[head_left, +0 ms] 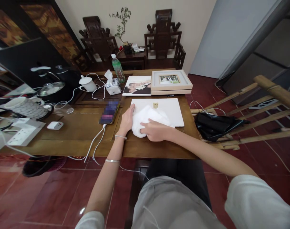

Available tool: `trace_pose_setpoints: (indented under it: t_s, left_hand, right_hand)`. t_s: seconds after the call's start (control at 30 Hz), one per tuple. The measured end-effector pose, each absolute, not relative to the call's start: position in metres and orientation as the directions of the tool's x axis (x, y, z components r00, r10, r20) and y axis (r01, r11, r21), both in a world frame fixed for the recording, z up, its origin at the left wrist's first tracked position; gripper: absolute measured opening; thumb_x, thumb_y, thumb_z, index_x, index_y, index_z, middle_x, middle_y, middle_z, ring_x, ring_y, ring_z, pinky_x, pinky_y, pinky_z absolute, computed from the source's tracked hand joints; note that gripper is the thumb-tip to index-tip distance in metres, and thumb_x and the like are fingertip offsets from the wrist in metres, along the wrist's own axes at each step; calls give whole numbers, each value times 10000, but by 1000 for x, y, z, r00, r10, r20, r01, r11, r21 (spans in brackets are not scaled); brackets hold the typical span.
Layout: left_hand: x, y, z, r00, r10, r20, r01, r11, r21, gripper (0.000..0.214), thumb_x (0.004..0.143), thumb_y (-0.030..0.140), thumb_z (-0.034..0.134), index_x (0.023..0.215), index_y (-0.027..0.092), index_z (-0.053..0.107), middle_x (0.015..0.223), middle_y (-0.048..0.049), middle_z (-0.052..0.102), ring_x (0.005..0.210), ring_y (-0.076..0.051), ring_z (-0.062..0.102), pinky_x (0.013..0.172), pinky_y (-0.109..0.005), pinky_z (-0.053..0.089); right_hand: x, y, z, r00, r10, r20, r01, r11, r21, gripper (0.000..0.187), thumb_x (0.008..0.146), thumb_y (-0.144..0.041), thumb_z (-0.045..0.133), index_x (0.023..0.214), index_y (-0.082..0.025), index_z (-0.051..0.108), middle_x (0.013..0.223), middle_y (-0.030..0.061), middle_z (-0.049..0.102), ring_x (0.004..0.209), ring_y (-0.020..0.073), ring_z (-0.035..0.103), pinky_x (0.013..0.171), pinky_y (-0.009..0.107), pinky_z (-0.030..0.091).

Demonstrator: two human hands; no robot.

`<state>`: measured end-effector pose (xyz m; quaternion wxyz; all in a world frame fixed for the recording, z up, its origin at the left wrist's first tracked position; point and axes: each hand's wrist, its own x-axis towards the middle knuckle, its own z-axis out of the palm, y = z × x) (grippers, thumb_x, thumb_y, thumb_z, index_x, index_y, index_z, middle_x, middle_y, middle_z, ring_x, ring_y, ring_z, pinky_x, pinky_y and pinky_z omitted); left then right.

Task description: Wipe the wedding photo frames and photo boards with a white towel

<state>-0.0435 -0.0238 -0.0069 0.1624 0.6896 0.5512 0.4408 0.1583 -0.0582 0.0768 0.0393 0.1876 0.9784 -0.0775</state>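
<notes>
A white cloth [148, 119] lies bunched on a white flat board [171, 109], which rests face down on the wooden table [83, 133] and has a small metal hanger near its far edge. My right hand [156, 131] presses on the near side of the cloth, fingers curled over it. At the board's left edge, my left hand [127, 120] lies flat with its fingers together against the cloth and board.
A phone [109, 113] on a white cable lies left of the board. Behind the board are a framed photo [171, 81], a photo print [138, 86], a tissue box [112, 85], a green bottle [118, 68] and a white cup [87, 83]. A power strip [24, 133] and kettle [28, 108] sit far left. Bamboo poles [249, 111] and a black bag [216, 125] lie on the right.
</notes>
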Motion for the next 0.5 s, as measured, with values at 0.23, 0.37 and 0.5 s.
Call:
trace_pose_setpoints:
  t_s: [0.23, 0.37, 0.5]
  left_hand:
    - [-39, -25, -8, 108, 914, 392, 695, -351, 627, 566, 976, 484, 223, 1230, 139, 593, 1342, -98, 549, 1295, -224, 457, 1114, -397, 315]
    - [-38, -25, -5, 115, 913, 391, 704, -353, 616, 553, 975, 469, 236, 1203, 133, 613, 1327, -107, 561, 1297, -223, 454, 1114, -384, 311]
    - [-37, -28, 1, 124, 914, 385, 714, -352, 606, 525, 980, 448, 244, 1210, 147, 607, 1291, -104, 592, 1246, -246, 507, 1062, -383, 371]
  right_hand:
    - [161, -2, 82, -728, 682, -70, 686, 723, -82, 355, 822, -107, 395, 1097, -153, 616, 1048, 157, 672, 920, 271, 631, 720, 338, 435]
    - [131, 40, 75, -629, 777, -22, 771, 619, -149, 352, 855, -160, 386, 1142, -153, 589, 1154, 166, 637, 1025, 295, 599, 799, 366, 438]
    - [91, 61, 75, -684, 729, -13, 709, 661, -246, 320, 837, -175, 419, 1096, -163, 606, 1209, 112, 627, 1080, 273, 573, 856, 337, 427]
